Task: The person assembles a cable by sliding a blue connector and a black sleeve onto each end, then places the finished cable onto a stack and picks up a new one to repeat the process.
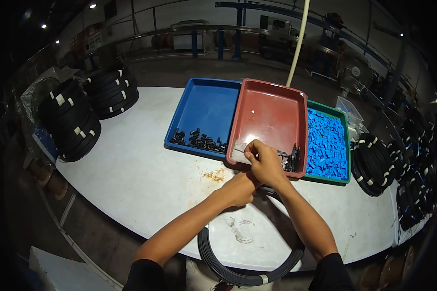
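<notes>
A coil of black cable (250,280) stands at the near edge of the table, with a white tape band at its bottom. My left hand (240,188) is closed at the top of this coil, its fingers partly hidden behind my right wrist. Over the near edge of the red tray (272,88), my right hand (266,164) pinches something thin and small that I cannot make out. Beside its fingertips lies a clear plastic piece (239,151) inside the tray. Small black parts (291,160) gather in the tray's near right corner.
Left of the red tray, a blue tray (211,82) holds small black pieces (199,140). A green tray (348,145) of blue pieces (327,145) stands to the right. Taped cable coils are stacked at the left (70,121) and right (372,165). A pale pole (298,43) rises behind.
</notes>
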{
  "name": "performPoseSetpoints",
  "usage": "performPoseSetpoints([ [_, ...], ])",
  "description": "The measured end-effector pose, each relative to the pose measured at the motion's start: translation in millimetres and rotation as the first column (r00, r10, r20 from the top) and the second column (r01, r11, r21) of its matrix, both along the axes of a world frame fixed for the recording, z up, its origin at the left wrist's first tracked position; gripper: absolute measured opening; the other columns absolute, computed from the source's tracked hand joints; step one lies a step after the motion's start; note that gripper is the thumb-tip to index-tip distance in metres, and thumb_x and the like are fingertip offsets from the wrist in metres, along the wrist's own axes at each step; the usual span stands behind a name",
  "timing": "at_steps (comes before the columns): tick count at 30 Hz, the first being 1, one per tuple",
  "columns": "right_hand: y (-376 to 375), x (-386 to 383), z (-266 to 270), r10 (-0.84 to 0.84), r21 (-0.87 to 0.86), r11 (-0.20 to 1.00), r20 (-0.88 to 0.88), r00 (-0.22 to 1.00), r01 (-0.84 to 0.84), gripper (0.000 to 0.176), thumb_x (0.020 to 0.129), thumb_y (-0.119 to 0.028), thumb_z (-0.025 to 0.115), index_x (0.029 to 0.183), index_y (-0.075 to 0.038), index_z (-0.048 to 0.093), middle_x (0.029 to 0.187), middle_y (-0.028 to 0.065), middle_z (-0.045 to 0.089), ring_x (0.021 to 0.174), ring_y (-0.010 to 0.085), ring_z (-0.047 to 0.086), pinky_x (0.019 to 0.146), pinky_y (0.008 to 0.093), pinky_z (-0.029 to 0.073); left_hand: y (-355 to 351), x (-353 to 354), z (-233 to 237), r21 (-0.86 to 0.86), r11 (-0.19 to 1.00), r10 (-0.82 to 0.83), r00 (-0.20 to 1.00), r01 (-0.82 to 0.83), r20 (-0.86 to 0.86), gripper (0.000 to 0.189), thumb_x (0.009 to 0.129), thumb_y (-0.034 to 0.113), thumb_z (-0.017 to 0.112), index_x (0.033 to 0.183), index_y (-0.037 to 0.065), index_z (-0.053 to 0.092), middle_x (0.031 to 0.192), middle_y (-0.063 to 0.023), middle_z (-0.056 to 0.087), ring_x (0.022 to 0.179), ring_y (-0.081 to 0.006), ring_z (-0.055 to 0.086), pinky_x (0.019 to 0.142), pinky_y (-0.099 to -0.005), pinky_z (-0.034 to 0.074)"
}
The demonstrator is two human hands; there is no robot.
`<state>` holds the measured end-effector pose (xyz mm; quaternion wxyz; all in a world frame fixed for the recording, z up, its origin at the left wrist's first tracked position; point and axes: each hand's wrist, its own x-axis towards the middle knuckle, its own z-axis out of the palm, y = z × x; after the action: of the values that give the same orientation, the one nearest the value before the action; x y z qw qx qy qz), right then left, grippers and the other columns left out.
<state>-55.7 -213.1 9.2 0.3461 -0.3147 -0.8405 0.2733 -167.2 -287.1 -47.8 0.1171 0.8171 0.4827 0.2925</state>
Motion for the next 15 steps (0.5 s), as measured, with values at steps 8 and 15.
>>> performPoseSetpoints([
  [8, 1.8, 9.0, -14.6, 0.003, 0.006, 1.0, -0.062, 0.998, -0.002, 0.01, 0.087, -0.006, 0.07, 0.092, 0.002, 0.065, 0.082, 0.0184, 0.067, 0.071, 0.0334, 0.065, 0.068, 0.0406, 0.051, -5.4, -5.7, 21.1, -0.278, 0.961, -0.067, 0.976, 0.007, -0.206, 0.032, 0.087, 0.023, 0.074, 0.089, -0.009, 0.068, 0.091, -0.0288, 0.068, 0.093, -0.0453, 0.066, 0.086, -0.0513, 0.051],
  [15, 4.4, 15.9, -18.2, 0.146, 0.023, 0.989, -0.006, 0.989, -0.146, 0.007, 0.088, -0.002, 0.068, 0.094, 0.002, 0.064, 0.083, 0.0179, 0.066, 0.077, 0.0324, 0.065, 0.069, 0.0393, 0.05, 4.2, -24.7, 31.7, -0.392, 0.917, -0.173, 0.96, 0.076, -0.218, 0.061, 0.092, 0.047, 0.068, 0.105, -0.012, 0.064, 0.109, -0.0302, 0.064, 0.111, -0.043, 0.059, 0.099, -0.0491, 0.046],
])
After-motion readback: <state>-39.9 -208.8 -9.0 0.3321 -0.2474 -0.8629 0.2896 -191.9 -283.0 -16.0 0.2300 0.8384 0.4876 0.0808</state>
